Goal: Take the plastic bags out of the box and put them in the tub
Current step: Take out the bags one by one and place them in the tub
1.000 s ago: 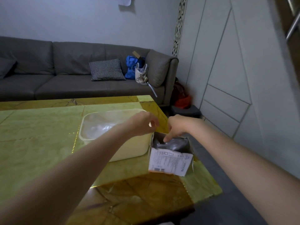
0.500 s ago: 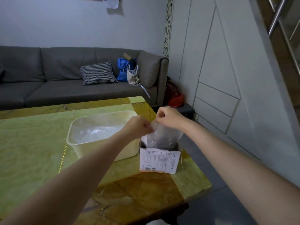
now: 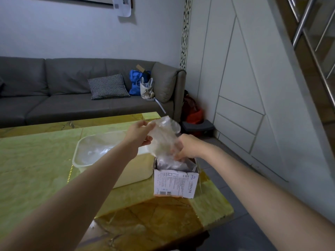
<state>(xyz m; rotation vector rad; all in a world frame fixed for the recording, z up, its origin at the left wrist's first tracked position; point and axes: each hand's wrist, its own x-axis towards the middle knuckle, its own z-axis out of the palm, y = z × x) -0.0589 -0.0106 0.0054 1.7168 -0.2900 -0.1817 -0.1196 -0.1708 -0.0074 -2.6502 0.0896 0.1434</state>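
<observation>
- The tub (image 3: 87, 161) sits left of centre on the green-gold surface (image 3: 32, 171), open side up, with clear plastic already lying inside it; that part of the job looks partly done.
- Your left hand (image 3: 140, 134) is raised at centre frame, over the tub's right end, fingers curled round the upper left edge of a clear plastic bag (image 3: 163, 136). The forearm runs in from the lower left.
- The bag hangs between your hands, its crumpled top above both of them and its lower part reaching down to the box mouth. You are mid-extraction, I judge: the bag is lifted but not yet clear of the box.
- Your right hand (image 3: 188, 147) sits lower, right of centre, just over the box, fingers pinching the bag's lower right side.
- The box (image 3: 175, 183) stands on the surface touching the tub's right end, with more plastic showing inside.
- Next, you probably need to pull this bag free of the rest, carry it left over the tub rim and let go with both hands.
</observation>
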